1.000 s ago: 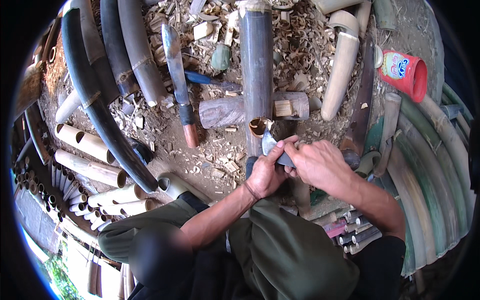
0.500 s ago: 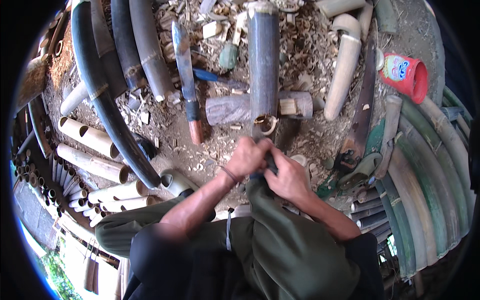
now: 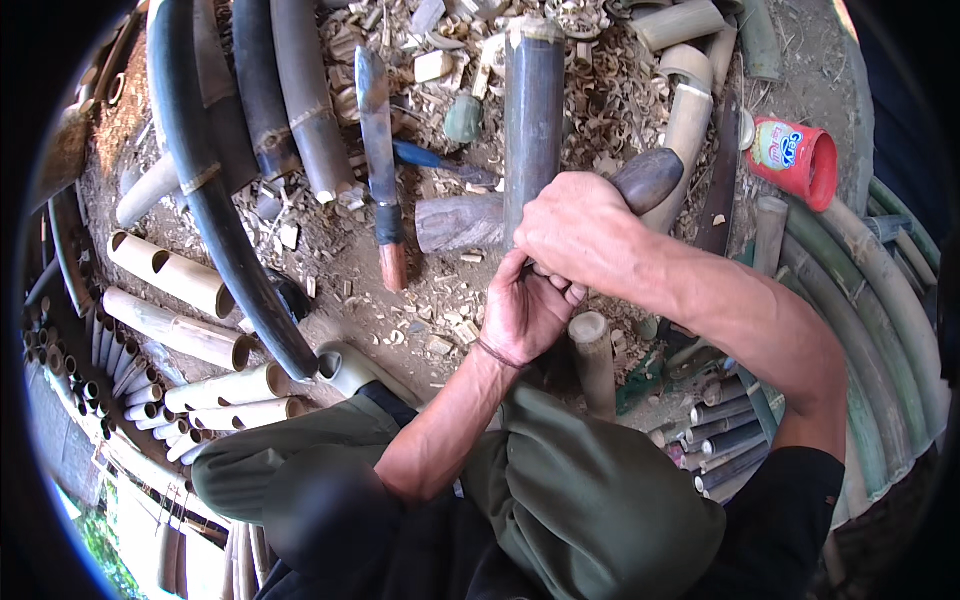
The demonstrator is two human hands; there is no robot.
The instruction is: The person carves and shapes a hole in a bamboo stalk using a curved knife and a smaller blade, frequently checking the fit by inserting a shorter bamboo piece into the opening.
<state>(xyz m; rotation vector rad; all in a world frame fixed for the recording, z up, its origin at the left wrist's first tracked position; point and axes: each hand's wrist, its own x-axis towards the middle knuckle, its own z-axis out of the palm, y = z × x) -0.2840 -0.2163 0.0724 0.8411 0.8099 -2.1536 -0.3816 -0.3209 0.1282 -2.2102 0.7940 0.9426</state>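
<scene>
A dark bamboo tube [image 3: 533,110] lies lengthwise in front of me across a short wooden log [image 3: 460,224]. Its near end is hidden behind my hands. My right hand [image 3: 578,232] is closed in a fist around a dark wooden tool handle [image 3: 650,180], whose rounded end sticks out to the upper right; the working end of the tool is out of sight. Beneath it, at the tube's near end, my left hand [image 3: 528,315] is turned palm up. Its fingers curl against the right hand, and what they hold is hidden.
Left of the tube lie a big knife [image 3: 378,170] and a blue-handled tool [image 3: 420,153] among shavings. Long bamboo poles [image 3: 205,190] stand at the left, with cut bamboo pieces [image 3: 175,325] below. A red container [image 3: 815,165] and green bamboo [image 3: 865,300] are at the right.
My right hand has moved up and over the left, and the tool handle has swung from pointing at me to pointing upper right. My left hand has turned palm up. A pale bamboo piece now shows near my knee.
</scene>
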